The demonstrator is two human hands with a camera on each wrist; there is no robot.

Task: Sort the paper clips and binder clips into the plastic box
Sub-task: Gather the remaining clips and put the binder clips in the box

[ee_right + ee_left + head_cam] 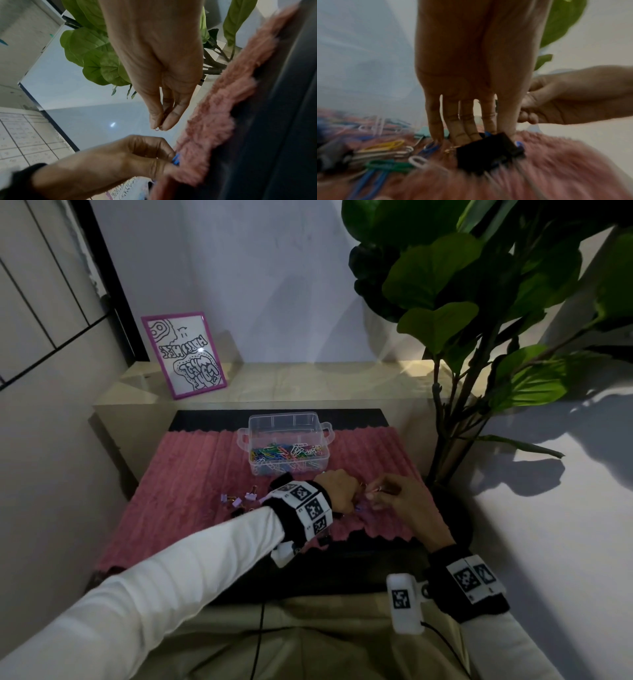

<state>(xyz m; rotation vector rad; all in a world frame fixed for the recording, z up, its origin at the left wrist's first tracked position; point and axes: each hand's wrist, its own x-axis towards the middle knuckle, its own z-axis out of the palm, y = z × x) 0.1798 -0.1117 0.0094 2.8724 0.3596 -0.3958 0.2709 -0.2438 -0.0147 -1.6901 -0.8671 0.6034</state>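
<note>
Paper clips point(286, 451) in many colours lie heaped inside the clear plastic box point(322, 428), which stands at the far middle of a pink fluffy cloth point(191, 474) spread over the worktop. More loose clips, blue, green, yellow and white point(385, 155), lie on the cloth in front of the box, seen blurred in the left wrist view. Several small lilac binder clips point(236, 501) sit on the cloth just left of the left hand point(337, 491). That hand reaches down to the cloth with its fingers point(453, 129) extended, the tips touching the pile at a black binder clip point(488, 150) and a blue paper clip point(519, 144); whether its grip has closed on either I cannot tell. The right hand point(399, 493) hovers just beside it, above the cloth, its grip pinched together on a small reddish wire clip point(157, 129) between thumb and fingertips. A framed drawing point(186, 354) leans against the wall on a ledge behind, and a large-leaved plant point(479, 302) stands to the right.
</note>
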